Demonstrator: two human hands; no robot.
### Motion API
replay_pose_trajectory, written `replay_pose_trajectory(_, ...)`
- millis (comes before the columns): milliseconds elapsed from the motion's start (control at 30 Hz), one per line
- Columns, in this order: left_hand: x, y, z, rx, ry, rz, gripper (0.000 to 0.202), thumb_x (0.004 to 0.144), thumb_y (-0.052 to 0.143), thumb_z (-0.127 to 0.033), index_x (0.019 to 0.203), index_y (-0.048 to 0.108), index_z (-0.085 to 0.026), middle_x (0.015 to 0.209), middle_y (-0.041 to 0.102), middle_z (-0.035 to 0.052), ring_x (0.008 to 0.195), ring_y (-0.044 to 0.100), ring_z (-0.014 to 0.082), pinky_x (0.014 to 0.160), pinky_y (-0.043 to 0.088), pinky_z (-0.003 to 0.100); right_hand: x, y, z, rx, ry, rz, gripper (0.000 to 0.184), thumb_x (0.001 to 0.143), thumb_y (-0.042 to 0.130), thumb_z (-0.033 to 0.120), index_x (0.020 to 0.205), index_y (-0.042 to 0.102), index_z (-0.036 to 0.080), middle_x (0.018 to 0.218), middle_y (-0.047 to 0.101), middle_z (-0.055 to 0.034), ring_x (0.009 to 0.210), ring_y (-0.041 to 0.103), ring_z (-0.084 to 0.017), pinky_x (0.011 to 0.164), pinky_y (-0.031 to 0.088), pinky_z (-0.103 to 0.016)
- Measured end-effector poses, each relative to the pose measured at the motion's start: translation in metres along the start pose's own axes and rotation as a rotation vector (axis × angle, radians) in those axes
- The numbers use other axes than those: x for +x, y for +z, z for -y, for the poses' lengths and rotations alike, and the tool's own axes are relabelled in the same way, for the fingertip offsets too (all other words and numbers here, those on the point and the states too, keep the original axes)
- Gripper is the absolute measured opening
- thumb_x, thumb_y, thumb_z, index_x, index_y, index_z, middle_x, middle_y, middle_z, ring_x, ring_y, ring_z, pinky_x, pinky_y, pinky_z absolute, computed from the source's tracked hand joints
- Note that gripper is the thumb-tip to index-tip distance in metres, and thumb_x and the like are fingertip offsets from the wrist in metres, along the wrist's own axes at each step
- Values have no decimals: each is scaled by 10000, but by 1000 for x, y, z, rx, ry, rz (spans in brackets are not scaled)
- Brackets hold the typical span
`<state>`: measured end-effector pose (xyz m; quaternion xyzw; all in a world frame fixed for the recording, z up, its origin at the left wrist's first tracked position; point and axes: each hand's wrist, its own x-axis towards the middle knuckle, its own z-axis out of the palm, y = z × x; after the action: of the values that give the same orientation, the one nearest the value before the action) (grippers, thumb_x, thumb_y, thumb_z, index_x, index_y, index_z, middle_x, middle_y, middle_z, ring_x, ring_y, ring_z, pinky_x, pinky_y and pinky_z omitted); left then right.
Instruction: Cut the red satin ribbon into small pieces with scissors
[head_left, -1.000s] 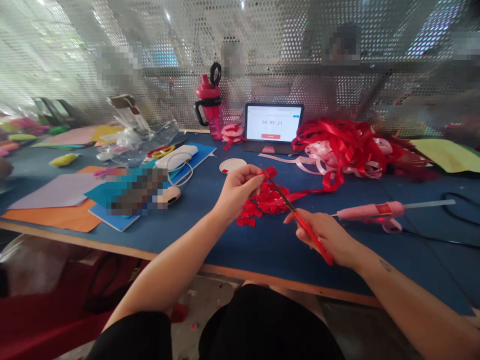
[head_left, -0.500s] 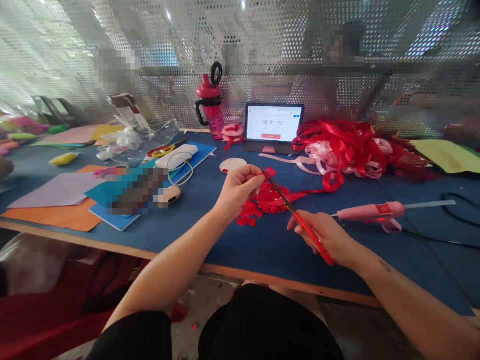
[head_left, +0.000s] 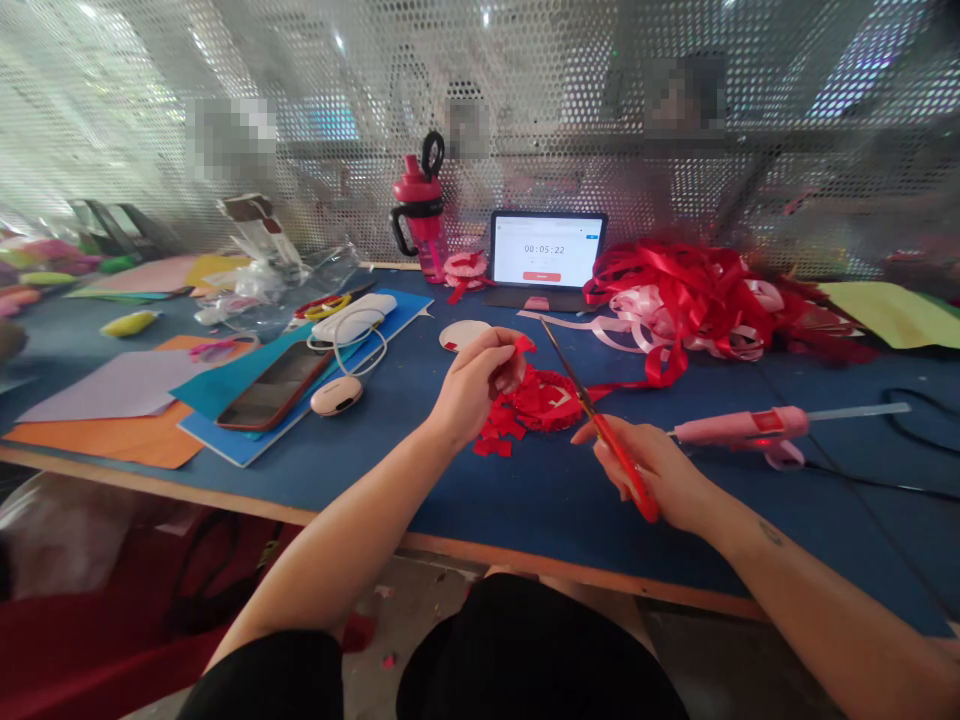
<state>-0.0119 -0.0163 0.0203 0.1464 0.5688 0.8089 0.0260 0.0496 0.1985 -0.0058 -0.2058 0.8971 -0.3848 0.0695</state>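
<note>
My left hand (head_left: pixel 476 385) pinches a small red ribbon scrap (head_left: pixel 523 345) between its fingertips, above a round cluster of cut red ribbon pieces (head_left: pixel 536 402) lying on the blue tabletop (head_left: pixel 420 500). My right hand (head_left: pixel 649 470) grips red-handled scissors (head_left: pixel 604 435), whose thin blades point up and left. Their tips stand a little right of the scrap, not touching it. Close to my right hand lies a pink hot glue gun (head_left: pixel 739 428) with a glue stick in it.
A tangled heap of red and pink ribbon (head_left: pixel 675 310) lies behind the work, beside a tablet showing a timer (head_left: pixel 547 250) and a red water bottle (head_left: pixel 420 220). A phone (head_left: pixel 275 385) rests on blue card at left, among coloured paper sheets. A perforated metal screen stands behind.
The scissors have swung so their tips point further right of the scrap. My left hand has lifted the red scrap slightly and turned it.
</note>
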Motion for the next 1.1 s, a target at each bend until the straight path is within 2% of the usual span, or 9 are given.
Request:
replay_pose_trajectory(167, 1, 0, 2, -1, 3, -5, 162, 732, 463, -84, 844, 559, -151, 640, 556, -13, 520, 440, 50, 520, 370, 162, -1, -3, 6, -84, 1, 19, 405, 917, 350, 528, 1064, 547, 206, 624, 531, 4, 525, 519, -154, 535, 393, -257)
replay_pose_trajectory(267, 2, 0, 3, 35, 25, -4, 74, 791, 532, -150, 863, 517, -159, 694, 606, -8, 553, 510, 45, 550, 411, 153, 0, -4, 10, -128, 7, 29, 421, 906, 336, 533, 1042, 546, 194, 642, 542, -10, 512, 501, -154, 530, 385, -262)
replay_pose_trajectory(333, 2, 0, 3, 46, 29, -11, 120, 812, 565, -223, 884, 484, -172, 704, 625, -7, 530, 534, 49, 518, 415, 155, 0, -4, 11, -136, 7, 22, 405, 902, 338, 523, 1019, 545, 195, 646, 548, -14, 517, 502, -157, 533, 382, -264)
replay_pose_trajectory(400, 2, -1, 3, 49, 32, -28, 180, 815, 582, -270, 907, 446, -197, 668, 618, -29, 444, 502, 46, 438, 371, 152, 0, -4, 11, -139, 15, 21, 369, 891, 366, 500, 995, 545, 194, 644, 553, -14, 515, 499, -159, 533, 380, -266)
replay_pose_trajectory(467, 2, -1, 3, 57, 39, -44, 205, 819, 587, -296, 916, 422, -220, 595, 583, -62, 354, 410, 33, 372, 286, 145, 0, -4, 12, -152, 22, 36, 329, 877, 405, 464, 996, 546, 191, 635, 557, -11, 502, 493, -159, 525, 372, -265)
replay_pose_trajectory(600, 2, 0, 2, 57, 58, -53, 157, 839, 567, -274, 904, 437, -214, 513, 487, -86, 343, 301, 15, 373, 211, 143, 0, -6, 13, -179, 9, 58, 285, 866, 433, 374, 1054, 548, 192, 613, 559, -1, 495, 497, -157, 519, 356, -255)
replay_pose_trajectory(833, 3, 1, 4, 73, 61, -26, 106, 840, 549, -211, 925, 505, -165, 596, 521, -46, 460, 397, 28, 457, 307, 150, 0, -6, 13, -200, 24, 90, 272, 826, 457, 280, 1068, 541, 189, 557, 521, 29, 478, 470, -145, 522, 325, -242)
replay_pose_trajectory(1000, 3, -1, 4, 139, 76, -17, 151, 794, 617, -268, 822, 526, -150, 614, 589, -16, 478, 456, 39, 476, 354, 161, 1, -7, 15, -228, 38, 107, 280, 865, 422, 334, 1083, 528, 195, 556, 489, 32, 461, 433, -140, 523, 300, -243)
replay_pose_trajectory(1100, 2, -1, 3, 155, 50, -45, 171, 780, 632, -295, 797, 543, -150, 574, 571, -25, 444, 428, 32, 442, 320, 156, 1, -7, 18, -237, 41, 100, 261, 873, 421, 385, 1025, 520, 197, 560, 475, 31, 460, 419, -138, 515, 284, -242)
